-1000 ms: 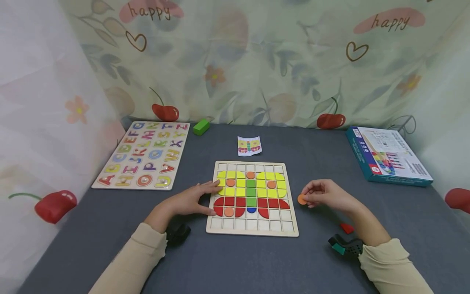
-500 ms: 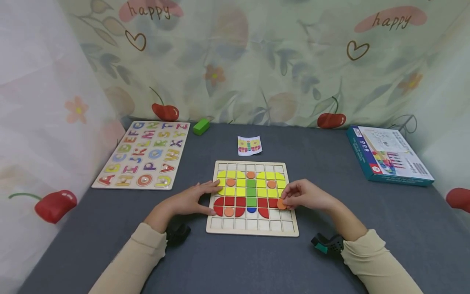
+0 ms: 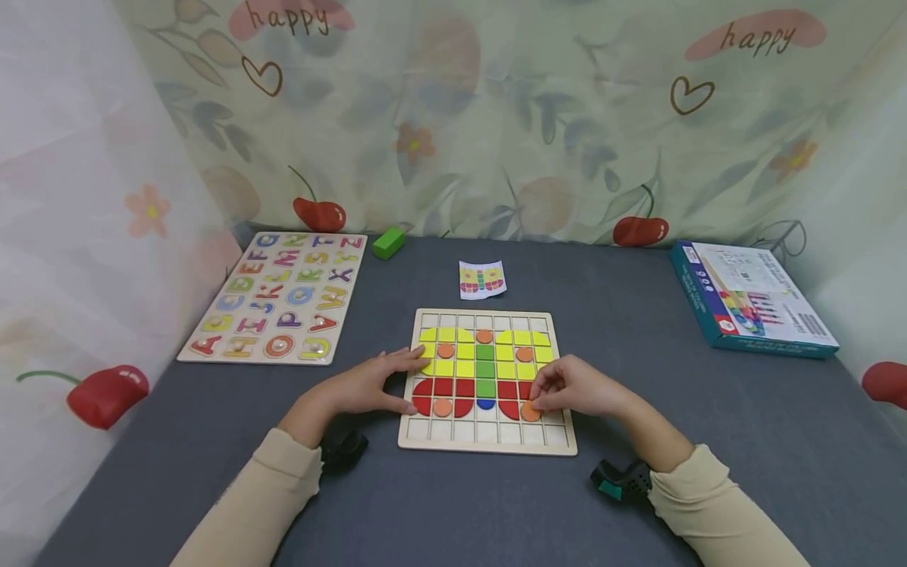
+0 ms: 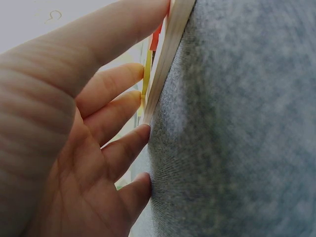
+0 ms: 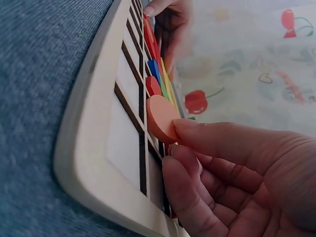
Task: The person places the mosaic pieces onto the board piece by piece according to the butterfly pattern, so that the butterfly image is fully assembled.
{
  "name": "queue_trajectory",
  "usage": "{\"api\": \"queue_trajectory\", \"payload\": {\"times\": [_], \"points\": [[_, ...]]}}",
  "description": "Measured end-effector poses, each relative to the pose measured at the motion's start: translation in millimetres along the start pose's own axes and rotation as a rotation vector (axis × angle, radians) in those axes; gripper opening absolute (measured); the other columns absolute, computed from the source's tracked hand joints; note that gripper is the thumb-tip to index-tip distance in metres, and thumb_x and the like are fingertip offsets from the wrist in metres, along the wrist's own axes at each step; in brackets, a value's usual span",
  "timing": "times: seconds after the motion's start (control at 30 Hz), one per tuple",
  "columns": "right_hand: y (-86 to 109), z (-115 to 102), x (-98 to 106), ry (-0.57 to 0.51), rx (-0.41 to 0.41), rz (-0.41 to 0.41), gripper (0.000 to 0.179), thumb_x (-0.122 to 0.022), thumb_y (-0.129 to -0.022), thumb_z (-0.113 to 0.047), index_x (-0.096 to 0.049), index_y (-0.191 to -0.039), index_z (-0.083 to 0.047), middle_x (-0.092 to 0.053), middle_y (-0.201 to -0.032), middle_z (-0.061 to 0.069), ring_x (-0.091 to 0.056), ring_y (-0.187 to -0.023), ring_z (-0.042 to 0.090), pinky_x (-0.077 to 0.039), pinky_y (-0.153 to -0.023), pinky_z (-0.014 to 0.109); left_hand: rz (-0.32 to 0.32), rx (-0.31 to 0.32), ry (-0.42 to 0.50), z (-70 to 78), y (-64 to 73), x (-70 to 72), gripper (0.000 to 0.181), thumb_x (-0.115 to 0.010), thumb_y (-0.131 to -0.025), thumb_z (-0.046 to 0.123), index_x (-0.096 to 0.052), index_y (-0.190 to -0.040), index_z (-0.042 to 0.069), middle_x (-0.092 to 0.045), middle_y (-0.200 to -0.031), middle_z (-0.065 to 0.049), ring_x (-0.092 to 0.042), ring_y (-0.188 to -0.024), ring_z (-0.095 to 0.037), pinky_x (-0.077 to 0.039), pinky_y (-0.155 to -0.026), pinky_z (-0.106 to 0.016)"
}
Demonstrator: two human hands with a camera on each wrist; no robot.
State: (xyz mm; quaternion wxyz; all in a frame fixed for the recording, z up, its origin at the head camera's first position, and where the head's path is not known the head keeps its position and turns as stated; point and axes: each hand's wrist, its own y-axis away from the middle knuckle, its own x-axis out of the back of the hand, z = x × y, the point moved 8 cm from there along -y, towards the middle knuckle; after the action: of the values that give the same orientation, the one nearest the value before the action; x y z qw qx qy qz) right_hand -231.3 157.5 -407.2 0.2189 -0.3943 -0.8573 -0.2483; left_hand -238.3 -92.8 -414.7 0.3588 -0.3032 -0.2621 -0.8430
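A wooden grid board (image 3: 489,450) lies on the dark table, filled with yellow, red and green pieces in a butterfly pattern. My right hand (image 3: 584,386) pinches an orange disc (image 3: 530,411) between thumb and fingers over a lower right cell, beside a red quarter-round piece (image 3: 509,409). In the right wrist view the disc (image 5: 160,118) tilts close over the grid, thumb tip at its edge. My left hand (image 3: 364,384) rests on the board's left edge with fingers spread; the left wrist view shows two fingertips (image 4: 136,71) on the yellow pieces.
A small picture card (image 3: 482,281) with a butterfly lies behind the board. An alphabet puzzle (image 3: 301,316) sits at the left, with a green block (image 3: 388,245) near its far corner. A flat box (image 3: 758,303) lies at the back right.
My right hand has carried the orange disc leftward from the table beside the board to a lower right cell. The left hand has stayed on the board's edge.
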Motion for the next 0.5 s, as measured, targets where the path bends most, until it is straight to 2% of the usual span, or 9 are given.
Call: {"api": "queue_trajectory", "payload": {"times": [0.23,0.5], "points": [[6.9,0.0,8.2,-0.017,-0.007,0.021,0.019,-0.07,-0.083,-0.019,-0.068,-0.09,-0.001,-0.065,-0.075,0.005,-0.055,-0.064,0.014,-0.05,-0.058,0.024,-0.001,-0.01,-0.005,0.1,-1.5,-0.2,0.077,-0.075,-0.078,0.034,-0.038,-0.144,0.017,-0.024,-0.155,-0.003,-0.011,-0.146,-0.024,-0.004,-0.118,-0.051],[28.6,8.3,24.3,-0.063,-0.064,0.034,0.026,-0.068,-0.085,-0.021,-0.067,-0.098,0.002,-0.067,-0.084,0.012,-0.057,-0.069,0.017,-0.053,-0.064,0.027,-0.001,-0.005,-0.011,-1.2,-0.4,0.1,0.077,-0.075,-0.077,0.034,-0.038,-0.144,0.018,-0.023,-0.155,-0.002,-0.011,-0.146,-0.024,-0.005,-0.118,-0.051]]}}
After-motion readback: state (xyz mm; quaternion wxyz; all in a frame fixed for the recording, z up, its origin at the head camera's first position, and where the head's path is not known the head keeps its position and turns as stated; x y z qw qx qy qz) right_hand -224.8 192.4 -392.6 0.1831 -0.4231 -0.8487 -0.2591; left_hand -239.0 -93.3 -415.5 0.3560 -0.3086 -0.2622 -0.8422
